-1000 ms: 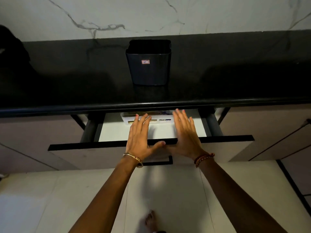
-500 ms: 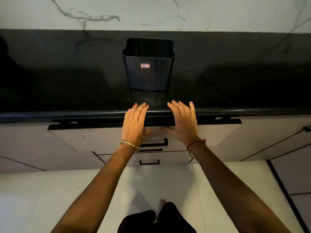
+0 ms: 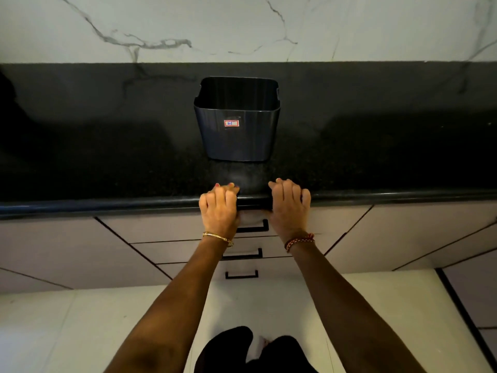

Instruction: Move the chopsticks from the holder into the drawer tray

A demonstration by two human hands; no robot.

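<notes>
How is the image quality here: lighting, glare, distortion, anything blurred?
Head view: dim; the black counter swallows detail, with a faint sheen before the holder. Wide-angle bends the counter edge. Left hand and right hand look sharp.

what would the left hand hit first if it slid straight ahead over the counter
Probably the holder. The left hand points across the counter toward the holder's front left corner, with bare countertop between; depth is unclear, so it might only graze it.

Holder (image 3: pixel 236 125) stood upright on counter (image 3: pixel 107 162), mid-width, wall (image 3: pixel 242 25) behind. Left hand (image 3: pixel 219 208) and right hand (image 3: pixel 289 207) lay side by side over counter's front edge, just before holder. Three drawers (image 3: pixel 161 227) stacked below, all shut.
</notes>
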